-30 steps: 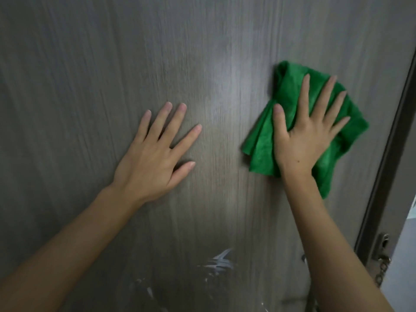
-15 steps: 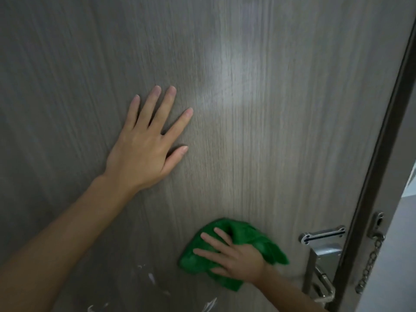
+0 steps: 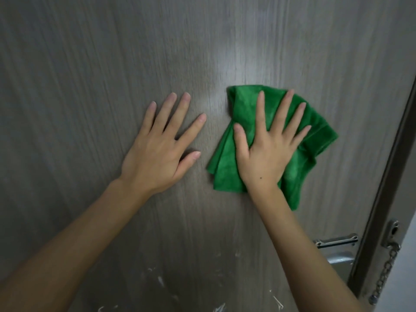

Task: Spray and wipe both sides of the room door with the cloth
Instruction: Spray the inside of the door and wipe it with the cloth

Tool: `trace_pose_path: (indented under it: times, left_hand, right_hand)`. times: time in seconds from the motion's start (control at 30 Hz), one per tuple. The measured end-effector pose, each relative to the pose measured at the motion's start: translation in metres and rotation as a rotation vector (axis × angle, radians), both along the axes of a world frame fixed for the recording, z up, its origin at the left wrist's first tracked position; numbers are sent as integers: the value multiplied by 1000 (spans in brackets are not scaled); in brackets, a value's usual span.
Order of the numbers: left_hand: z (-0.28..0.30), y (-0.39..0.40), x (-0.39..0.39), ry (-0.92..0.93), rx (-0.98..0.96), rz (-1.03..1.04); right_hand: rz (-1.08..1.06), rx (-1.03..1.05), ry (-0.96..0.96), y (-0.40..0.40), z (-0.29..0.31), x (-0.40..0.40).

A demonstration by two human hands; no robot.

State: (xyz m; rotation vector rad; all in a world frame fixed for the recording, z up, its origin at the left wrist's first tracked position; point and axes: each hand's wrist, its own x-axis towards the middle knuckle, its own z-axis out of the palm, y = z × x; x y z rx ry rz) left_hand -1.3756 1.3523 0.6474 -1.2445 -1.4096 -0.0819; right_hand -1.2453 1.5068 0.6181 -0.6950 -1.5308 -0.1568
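Grey wood-grain fills the view: the door (image 3: pixel 157 52) is faced closely. Half a second ago the cloth (image 3: pixel 252 154) was low beside the handle; now it is pressed flat at mid-height under the right hand (image 3: pixel 267 152), fingers spread straight. An upward stroke is judged under way, with white streaks (image 3: pixel 161 281) below still unwiped. The left hand (image 3: pixel 157 152) is laid flat on bare panel, holding nothing. Open panel lies above; the door edge (image 3: pixel 389 176), latch plate (image 3: pixel 336 242) and chain (image 3: pixel 385 273) bound the right.

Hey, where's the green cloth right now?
In the head view the green cloth lies flat against the door, right of centre, pressed under the right hand, beside the left hand and above the door chain.
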Motion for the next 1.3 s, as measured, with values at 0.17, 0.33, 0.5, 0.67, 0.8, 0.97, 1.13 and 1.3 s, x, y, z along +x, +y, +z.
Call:
trace_pose_path:
  times: [0.17,0.33,0.5,0.67,0.8,0.97,1.13,1.3]
  left_hand:
    - [0,-4,-1,-18,33,-167]
    - [-2,-4,-2,-38,36,-186]
    - [-1,-2,-1,-6,6,-88]
    - [-1,-1,-1,-3,-9,-75]
    - [-1,-2,-3,-22,-6,-152]
    - [-2,-4,-6,-28,101,-275]
    - [-6,-3,-8,43,81,-295]
    - [-5,0,3,20,95,-241]
  right_hand:
    - [67,239,-285,-27,-33,-16]
    - [209,551,-626,-15,-107,-2]
    - [150,687,-613,39,-89,33]
    - [-13,367,-285,57,-7,44]
    - [-40,84,-52,26,46,18]
    - [19,147,-129,-21,34,-14]
    - [171,367,-471,-36,-36,-18]
    - [232,626,-735,11,-58,27]
